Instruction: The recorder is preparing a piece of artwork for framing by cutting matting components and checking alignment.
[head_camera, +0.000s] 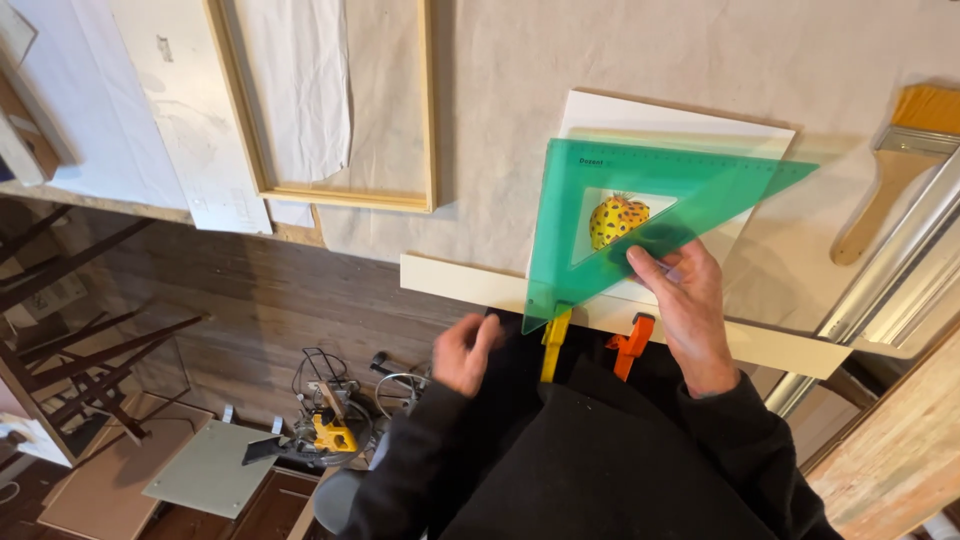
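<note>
Flat on a white board (610, 115) lies a green see-through set square (600, 195), framing a small yellow spotted picture (617, 220). Only the right hand (685, 305) presses fingertips on its lower edge; the left hand (465, 352), loosely curled and holding nothing, hangs off the table edge beside yellow (553, 345) and orange clamps (630, 345).

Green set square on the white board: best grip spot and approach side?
Probably the long sloped edge of the green set square, from the near right, where the right hand already presses it. It lies flat on the white board, so pinch through its cut-out.
</note>
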